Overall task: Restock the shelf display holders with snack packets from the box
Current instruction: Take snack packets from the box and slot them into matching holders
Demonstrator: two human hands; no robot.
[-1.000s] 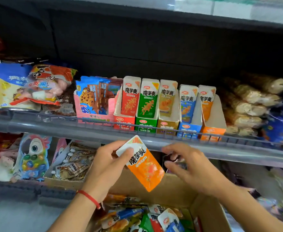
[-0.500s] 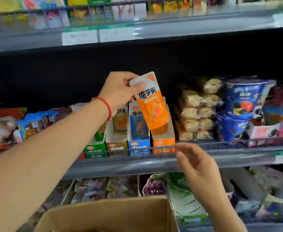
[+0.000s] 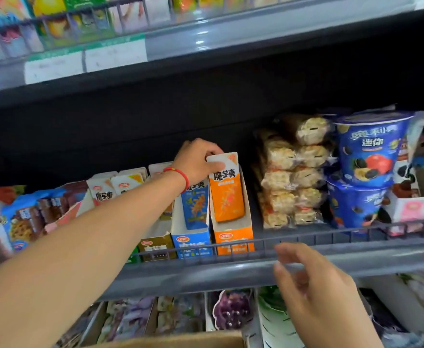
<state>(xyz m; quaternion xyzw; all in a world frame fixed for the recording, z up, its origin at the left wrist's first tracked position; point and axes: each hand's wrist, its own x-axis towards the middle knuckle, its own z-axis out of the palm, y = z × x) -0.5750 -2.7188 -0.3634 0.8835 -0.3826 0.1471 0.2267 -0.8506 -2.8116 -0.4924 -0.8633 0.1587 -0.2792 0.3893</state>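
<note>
Pinched at its top edge by the left hand (image 3: 195,159), the orange snack packet (image 3: 227,190) stands upright inside the orange display holder (image 3: 233,237), the last one at the right of the row. Beside it is the blue holder (image 3: 193,243) with a blue packet. The right hand (image 3: 311,287) holds nothing, fingers loosely bent, near the shelf rail (image 3: 331,238). The cardboard box (image 3: 180,341) is at the bottom edge.

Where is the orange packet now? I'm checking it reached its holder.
The orange packet stands in the orange holder, right of the blue holder, its top pinched by the left hand.
</note>
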